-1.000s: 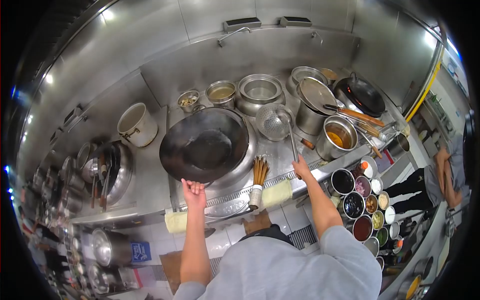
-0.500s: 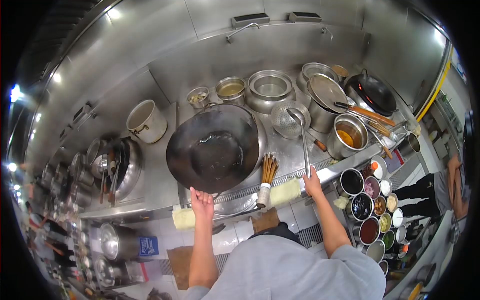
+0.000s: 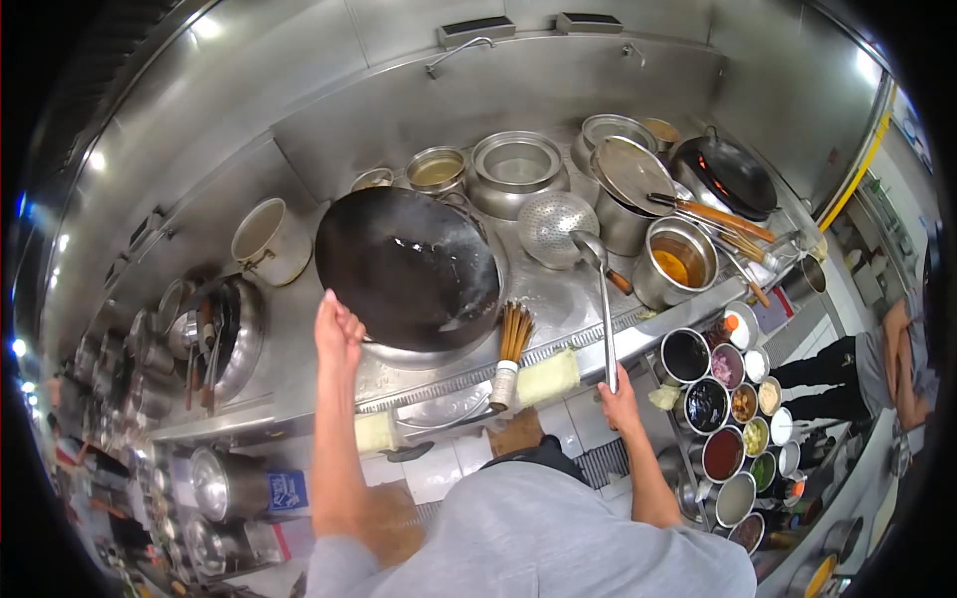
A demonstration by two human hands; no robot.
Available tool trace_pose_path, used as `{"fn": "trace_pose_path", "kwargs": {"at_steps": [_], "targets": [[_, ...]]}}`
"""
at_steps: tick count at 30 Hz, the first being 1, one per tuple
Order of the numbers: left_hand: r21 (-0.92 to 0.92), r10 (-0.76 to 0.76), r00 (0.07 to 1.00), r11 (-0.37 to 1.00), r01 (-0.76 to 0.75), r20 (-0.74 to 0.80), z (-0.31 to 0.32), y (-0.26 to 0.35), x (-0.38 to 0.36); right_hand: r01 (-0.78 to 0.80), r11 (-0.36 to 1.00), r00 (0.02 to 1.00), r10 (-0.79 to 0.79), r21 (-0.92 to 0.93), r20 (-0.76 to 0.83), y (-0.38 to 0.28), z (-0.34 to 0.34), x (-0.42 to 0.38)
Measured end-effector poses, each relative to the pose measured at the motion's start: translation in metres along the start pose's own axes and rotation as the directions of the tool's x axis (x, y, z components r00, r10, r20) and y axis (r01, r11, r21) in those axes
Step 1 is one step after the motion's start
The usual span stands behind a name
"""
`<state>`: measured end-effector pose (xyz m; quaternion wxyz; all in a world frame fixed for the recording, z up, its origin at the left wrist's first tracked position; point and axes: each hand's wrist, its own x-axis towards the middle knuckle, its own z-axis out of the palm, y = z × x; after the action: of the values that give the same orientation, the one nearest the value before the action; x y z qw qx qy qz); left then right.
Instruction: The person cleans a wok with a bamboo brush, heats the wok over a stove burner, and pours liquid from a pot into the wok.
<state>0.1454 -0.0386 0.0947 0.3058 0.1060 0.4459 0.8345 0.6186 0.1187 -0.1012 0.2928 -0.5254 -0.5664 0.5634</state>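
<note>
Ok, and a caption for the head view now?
Left hand at the rim of a dark wok, right hand gripping a ladle, a brush between them.

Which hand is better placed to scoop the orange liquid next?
Right hand, likely: it holds the ladle and is nearer the pot. Left hand is on the edge of the wok.

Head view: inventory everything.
Woks: at least two, black, centre and right
Ladle: one, silver, centre right
Skimmer: one, silver, behind ladle
Brush: one, tan, front edge
Cloths: two, pale yellow, front edge
Pail: one, pale, left of centre
Pots: several, silver, mostly back
Tubs: over ten, silver, lower right
Packet: one, blue, lower left
Taps: two, silver, back
Stove: one, silver, centre
Other people: several, mixed colours, side edges
Left hand: one, bare, at wok rim
Right hand: one, bare, on ladle
</note>
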Motion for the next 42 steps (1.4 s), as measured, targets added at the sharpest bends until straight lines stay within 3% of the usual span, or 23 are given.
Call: {"fn": "trace_pose_path", "kwargs": {"at_steps": [6,8,12,13,14,16,17,20,22,25,28,30,32,33,34,37,38,39,42], "targets": [[0.152,-0.042,0.99,0.988,0.021,0.136,0.098,0.04,0.034,0.0,0.998,1.0,-0.001,0.064,0.009,-0.02,-0.012,-0.014],[0.217,-0.056,0.962,0.976,-0.003,0.266,0.124,0.044,0.032,0.004,0.997,1.0,-0.004,0.074,0.01,-0.018,-0.011,-0.014],[0.281,-0.021,0.941,0.957,-0.08,0.339,0.142,0.05,0.034,0.027,0.998,0.999,-0.028,0.059,0.024,-0.027,-0.008,-0.005],[0.31,-0.011,0.949,0.946,-0.093,0.316,0.141,0.051,0.031,0.024,0.999,0.999,-0.023,-0.029,0.045,-0.027,-0.009,-0.002],[0.341,0.0,0.956,0.934,-0.104,0.292,0.139,0.052,0.028,0.027,0.999,0.999,-0.025,-0.033,0.047,-0.013,-0.005,0.009],[0.309,0.022,0.964,0.945,-0.106,0.264,0.128,0.056,0.021,0.403,0.862,0.898,-0.437,-0.307,-0.048,0.023,0.005,0.034],[0.278,0.038,0.97,0.955,-0.106,0.239,0.12,0.057,0.018,0.199,0.954,0.979,-0.203,-0.224,0.003,-0.013,0.007,0.022],[0.176,0.091,0.978,0.977,-0.125,0.188,0.083,0.058,0.011,0.106,0.918,0.994,-0.112,-0.382,0.008,-0.039,0.018,0.033],[0.131,0.101,0.99,0.985,-0.114,0.098,0.053,0.051,0.008,0.109,0.908,0.993,-0.117,-0.406,0.005,-0.025,0.024,0.058],[0.022,0.036,0.998,0.999,-0.035,-0.042,-0.013,0.025,0.001,0.102,0.752,0.993,-0.117,-0.651,0.02,-0.006,0.034,0.086],[-0.086,0.018,0.986,0.996,-0.032,-0.165,-0.051,0.0,-0.011,0.082,0.661,0.994,-0.107,-0.746,0.015,0.012,0.043,0.104],[-0.142,0.025,0.98,0.988,-0.054,-0.196,-0.063,-0.02,-0.012,0.098,0.631,0.993,-0.115,-0.769,0.032,0.019,0.044,0.106],[-0.244,0.023,0.985,0.968,-0.064,-0.17,-0.068,-0.045,-0.015,-0.002,0.61,0.998,-0.05,-0.792,-0.041,0.02,0.043,0.108],[-0.258,0.013,0.987,0.965,-0.054,-0.159,-0.074,-0.063,-0.011,0.093,0.514,0.97,-0.241,-0.853,-0.039,0.027,0.044,0.11],[-0.271,0.007,0.989,0.961,-0.046,-0.145,-0.079,-0.081,-0.006,0.109,0.51,0.97,-0.243,-0.853,-0.021,0.026,0.049,0.112],[-0.206,0.032,0.993,0.977,-0.055,-0.114,-0.063,-0.129,-0.006,0.431,0.469,0.87,-0.442,-0.771,0.218,0.027,0.083,0.115],[-0.199,0.023,0.992,0.979,-0.049,-0.128,-0.064,-0.147,-0.001,0.351,0.683,0.935,-0.227,-0.641,0.271,0.023,0.104,0.112],[-0.203,0.036,0.989,0.977,-0.065,-0.143,-0.065,-0.162,0.005,0.203,0.841,0.933,-0.011,-0.502,0.36,0.017,0.126,0.107],[-0.26,-0.013,0.993,0.966,-0.018,-0.113,-0.056,-0.185,0.021,0.151,0.87,0.9,0.076,-0.47,0.429,0.03,0.185,0.094]]}}
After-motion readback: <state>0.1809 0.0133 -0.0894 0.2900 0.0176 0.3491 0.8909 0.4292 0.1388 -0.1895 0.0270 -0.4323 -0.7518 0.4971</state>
